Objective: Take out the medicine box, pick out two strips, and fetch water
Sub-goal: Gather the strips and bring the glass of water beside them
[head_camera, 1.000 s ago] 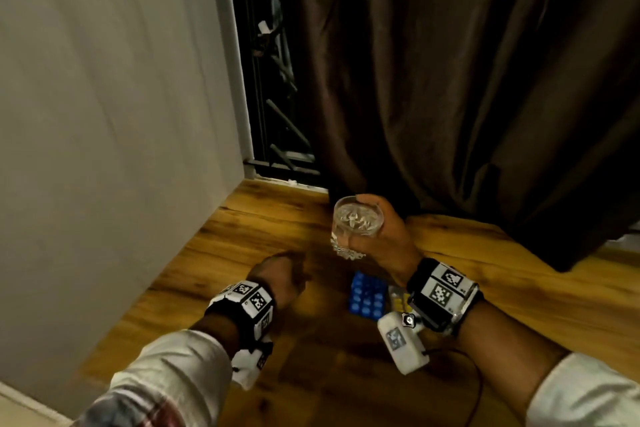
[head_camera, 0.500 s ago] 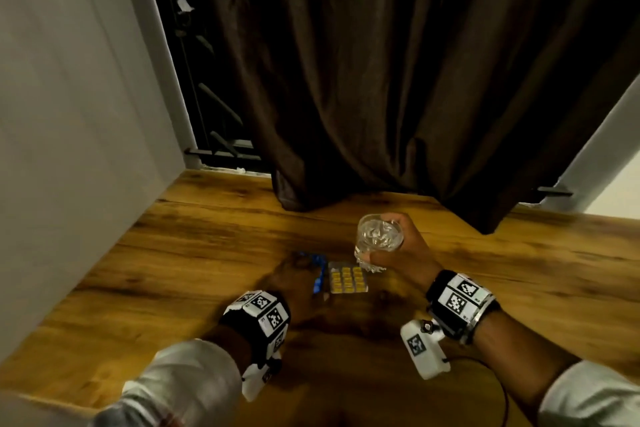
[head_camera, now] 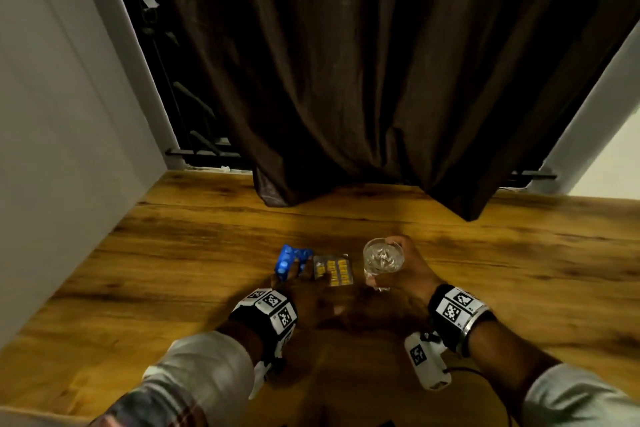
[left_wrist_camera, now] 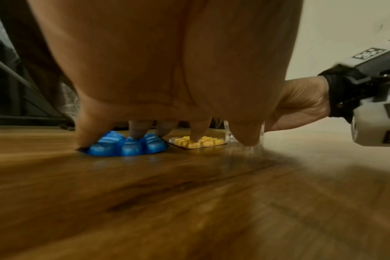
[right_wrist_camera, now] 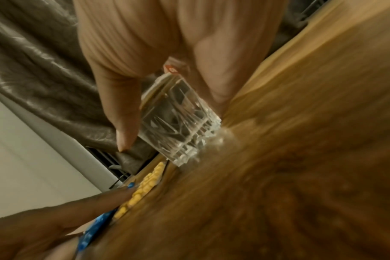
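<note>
Two medicine strips lie side by side on the wooden table (head_camera: 173,270): a blue strip (head_camera: 291,258) and, to its right, a yellow strip (head_camera: 336,270). My left hand (head_camera: 304,288) is spread over them, its fingertips (left_wrist_camera: 136,137) pressing down on the blue strip (left_wrist_camera: 127,146) and the yellow strip (left_wrist_camera: 198,142). My right hand (head_camera: 412,276) grips a clear cut-glass tumbler (head_camera: 382,260) just right of the yellow strip. In the right wrist view the tumbler (right_wrist_camera: 178,119) has its base at the tabletop. No medicine box is in view.
A dark brown curtain (head_camera: 363,80) hangs down onto the back of the table. A pale wall (head_camera: 52,132) bounds the table on the left. A dark window frame (head_camera: 194,135) shows between wall and curtain.
My right hand has lowered the tumbler to the table, right of the strips. My left hand has moved forward and spread its fingers onto both strips. The head view has swung right.
</note>
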